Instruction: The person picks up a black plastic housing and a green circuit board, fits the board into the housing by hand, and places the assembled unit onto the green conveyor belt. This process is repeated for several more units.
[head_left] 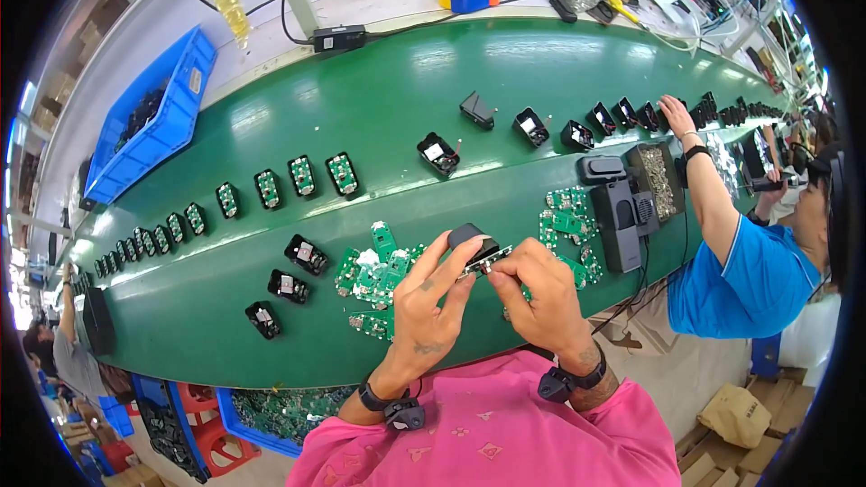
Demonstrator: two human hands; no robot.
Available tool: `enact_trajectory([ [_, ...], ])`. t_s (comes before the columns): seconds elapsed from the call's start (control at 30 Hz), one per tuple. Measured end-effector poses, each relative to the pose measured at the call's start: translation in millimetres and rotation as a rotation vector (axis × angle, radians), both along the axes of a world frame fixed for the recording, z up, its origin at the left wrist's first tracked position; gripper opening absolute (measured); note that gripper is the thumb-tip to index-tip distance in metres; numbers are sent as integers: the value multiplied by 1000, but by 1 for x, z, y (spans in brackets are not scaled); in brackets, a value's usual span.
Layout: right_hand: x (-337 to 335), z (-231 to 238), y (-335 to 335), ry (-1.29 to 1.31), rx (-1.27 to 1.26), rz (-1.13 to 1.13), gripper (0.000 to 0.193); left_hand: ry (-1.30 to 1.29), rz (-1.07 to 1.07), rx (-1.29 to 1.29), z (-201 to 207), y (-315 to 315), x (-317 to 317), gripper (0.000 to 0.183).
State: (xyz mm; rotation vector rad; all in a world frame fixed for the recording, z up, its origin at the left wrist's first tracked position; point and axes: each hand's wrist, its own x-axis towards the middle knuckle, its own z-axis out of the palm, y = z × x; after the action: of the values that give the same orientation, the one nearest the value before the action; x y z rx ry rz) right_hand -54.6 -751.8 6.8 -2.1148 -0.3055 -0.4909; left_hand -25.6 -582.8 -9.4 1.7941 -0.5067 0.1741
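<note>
My left hand [429, 299] is closed around a small black plastic housing [465, 235], tilted up over the bench. At the housing's open side sits a green circuit board [492, 259], and my right hand [543, 296] pinches its edge between thumb and fingers. My fingers hide part of how the board meets the housing. Just left of my hands lies a heap of loose green circuit boards [379, 278]. Several more boards [568, 215] are spread beyond my right hand. Three open black housings [289, 287] with parts inside lie farther left.
The green bench [307, 131] carries a row of housings with boards [266, 189] at left and open housings [532, 126] at right. A blue bin [153, 117] stands far left. Beside a dark grey device [618, 227], a co-worker's arm [708, 167] reaches over the bench.
</note>
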Motion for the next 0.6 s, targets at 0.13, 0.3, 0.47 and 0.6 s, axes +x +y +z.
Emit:
enact_trajectory([
  [0.13,-1,7,-4,48,-59,22,7,6,-97,73,4,4,6,43],
  [0.3,0,11,-5,80,-78,30,6,1,-137,51,5,4,10,45],
  [0.47,2,13,0,83,-202,15,7,-74,-143,164,8,7,10,46],
  [0.6,7,6,10,68,-220,-50,6,-129,-61,224,-2,1,10,45],
])
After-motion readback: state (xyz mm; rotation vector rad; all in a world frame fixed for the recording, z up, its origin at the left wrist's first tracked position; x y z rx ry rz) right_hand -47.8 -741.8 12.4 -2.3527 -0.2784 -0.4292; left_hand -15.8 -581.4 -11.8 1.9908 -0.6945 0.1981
